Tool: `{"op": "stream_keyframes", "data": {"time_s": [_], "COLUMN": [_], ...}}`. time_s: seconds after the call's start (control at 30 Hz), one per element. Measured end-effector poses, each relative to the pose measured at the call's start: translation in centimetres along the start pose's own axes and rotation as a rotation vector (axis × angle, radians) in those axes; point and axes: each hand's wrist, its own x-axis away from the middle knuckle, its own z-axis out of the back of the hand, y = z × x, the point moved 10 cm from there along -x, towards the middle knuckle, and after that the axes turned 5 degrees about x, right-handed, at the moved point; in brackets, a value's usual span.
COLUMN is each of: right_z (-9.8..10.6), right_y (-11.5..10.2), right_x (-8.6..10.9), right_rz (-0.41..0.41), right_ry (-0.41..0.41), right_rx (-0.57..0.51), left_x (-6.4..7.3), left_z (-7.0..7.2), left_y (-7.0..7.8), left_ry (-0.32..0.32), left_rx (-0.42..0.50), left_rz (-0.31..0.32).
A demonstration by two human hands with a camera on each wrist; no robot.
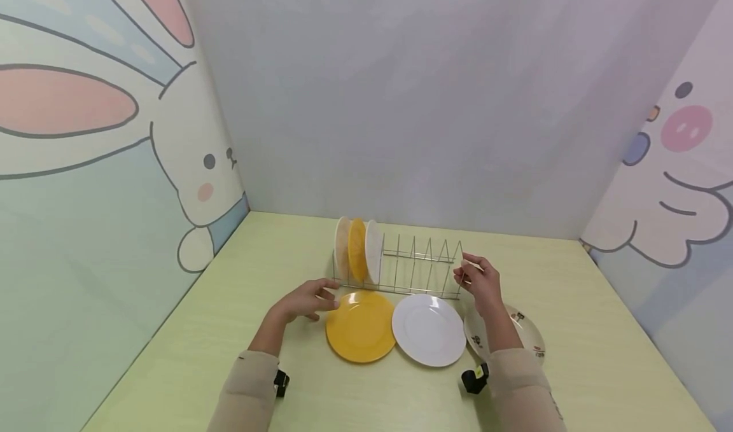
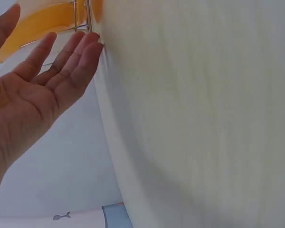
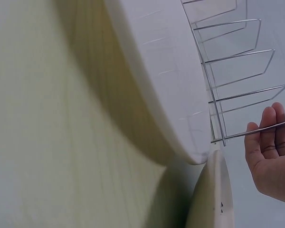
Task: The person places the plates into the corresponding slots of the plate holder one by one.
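- The left hand [image 1: 309,298] is open, fingers spread and relaxed, just beside the left front corner of the wire rack [image 1: 413,266]; whether its fingertips touch the wire is hard to tell.
- The right hand [image 1: 481,282] holds the rack's right end wire, its fingers loosely curled about it.
- The rack stands on the counter [image 1: 601,330] between the two hands.
- Beyond the left hand and slightly to its right, three plates stand upright in the rack: a pale plate [image 1: 341,247], a standing yellow plate [image 1: 357,252] and a standing white plate [image 1: 373,254].
- A flat yellow plate [image 1: 361,327] lies on the counter just right of the left hand, its rim near the fingertips.
- A flat white plate [image 1: 429,330] lies left of the right hand, closer to the person.
- A patterned plate [image 1: 528,331] lies nearer the person than the right hand, partly hidden under that forearm.
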Motion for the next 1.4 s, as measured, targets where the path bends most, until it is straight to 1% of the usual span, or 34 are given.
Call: {"op": "stream_keyframes", "data": {"time_s": [0.1, 0.2, 0.4, 0.5, 0.77, 0.87, 1.07, 1.23, 1.4], "right_z": [0.0, 0.0, -0.2, -0.3, -0.2, -0.2, -0.2, -0.1, -0.1], "right_y": [0.0, 0.0, 0.2, 0.4, 0.4, 0.3, 0.1, -0.1, -0.1], "right_x": [0.0, 0.1, 0.2, 0.1, 0.1, 0.1, 0.3, 0.3, 0.3], "right_rz": [-0.002, -0.003, -0.008, -0.012, 0.0, 0.003, 0.006, 0.015, 0.024], "right_ry": [-0.001, 0.001, -0.002, -0.004, 0.0, 0.0, -0.003, -0.01, -0.016], "right_rx": [0.002, 0.006, 0.004, 0.004, 0.004, 0.005, 0.014, 0.017, 0.021], "left_x": [-0.1, -0.2, -0.3, -0.4, -0.5, -0.5, -0.2, 0.2, 0.9], "left_z": [-0.3, -0.4, -0.8, -1.0, -1.1, -1.0, -0.6, -0.1, 0.5], "left_y": [-0.5, -0.9, -2.4, -2.8, -2.9, -3.0, -2.8, -2.7, -2.3], "left_ry": [-0.042, -0.058, -0.071, -0.066, -0.059, -0.07, -0.103, -0.114, -0.119], "left_rx": [0.012, 0.005, -0.008, -0.023, 0.013, 0.054, 0.173, 0.206, 0.239], "left_rz": [0.028, 0.056, 0.163, 0.184, 0.168, 0.163, 0.119, 0.104, 0.069]}}
